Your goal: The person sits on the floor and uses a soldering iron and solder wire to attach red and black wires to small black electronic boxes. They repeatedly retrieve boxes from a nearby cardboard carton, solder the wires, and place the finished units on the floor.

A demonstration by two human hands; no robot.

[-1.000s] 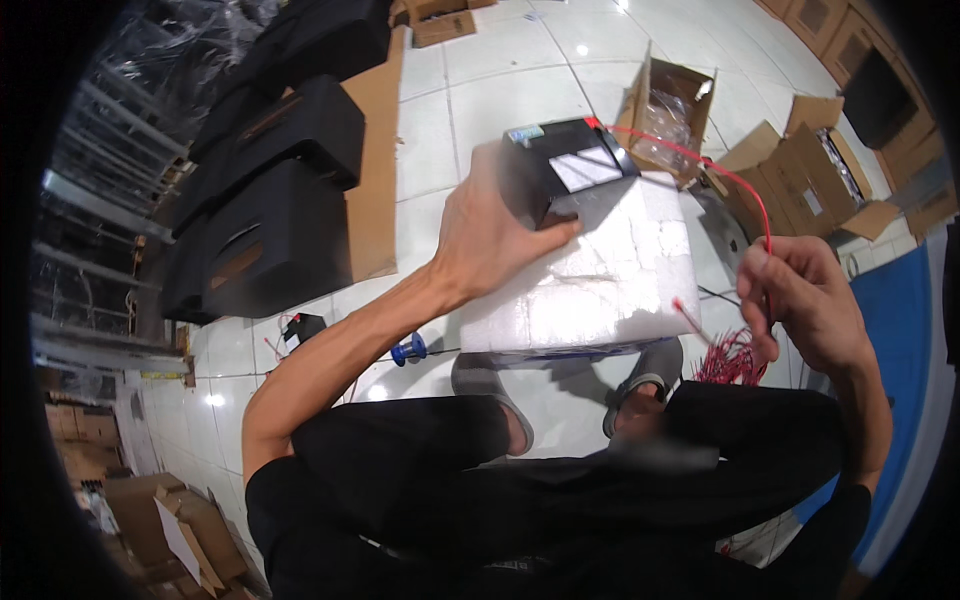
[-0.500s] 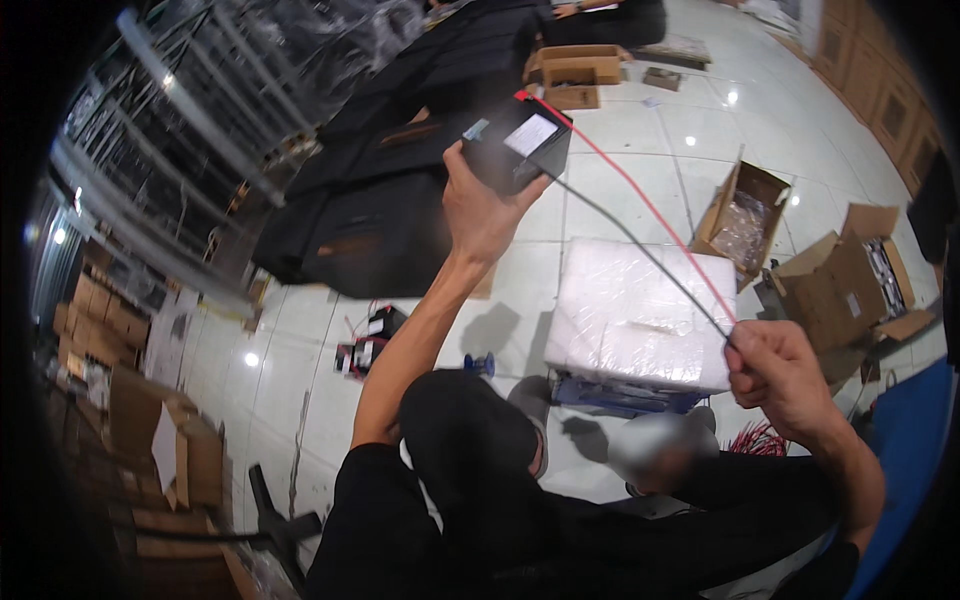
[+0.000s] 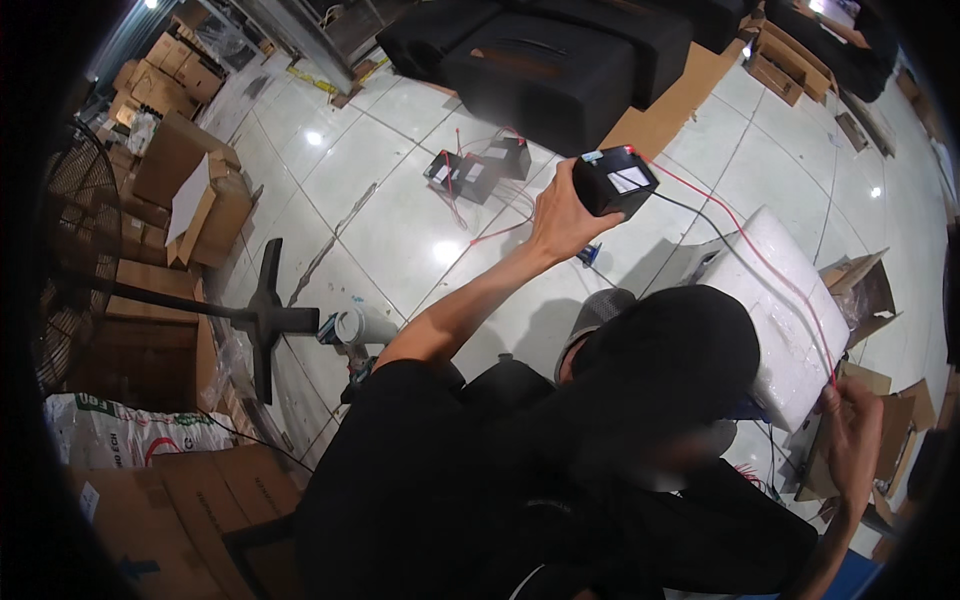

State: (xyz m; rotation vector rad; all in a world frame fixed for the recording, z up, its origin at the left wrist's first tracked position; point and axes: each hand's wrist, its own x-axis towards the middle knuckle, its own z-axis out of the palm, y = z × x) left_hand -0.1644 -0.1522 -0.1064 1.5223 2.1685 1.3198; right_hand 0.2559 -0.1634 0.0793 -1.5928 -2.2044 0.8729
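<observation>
My left hand (image 3: 568, 218) is closed round a black box-shaped battery (image 3: 598, 188) with a white label, raised above the tiled floor. A red wire (image 3: 745, 232) and a black wire (image 3: 690, 203) run from the battery toward the right. Out at the right, my right hand (image 3: 852, 425) is closed on the red wire's far part, beside the white foam block (image 3: 790, 325). The black wire passes in front of the foam and is hard to follow to its end. Several similar black batteries (image 3: 470, 178) with red leads stand on the floor beyond my left forearm.
A blue spool (image 3: 592, 254) lies below the held battery. Large black cases (image 3: 540, 85) stand ahead on cardboard. To the left are a fan's cross-shaped base (image 3: 268, 318) and cardboard boxes (image 3: 215, 205). An open carton (image 3: 862, 295) sits at right; another person (image 3: 845, 35) is at far right.
The view has swung to the left, bringing the fan base and floor batteries further in. Both hands keep their holds on the battery and wire.
</observation>
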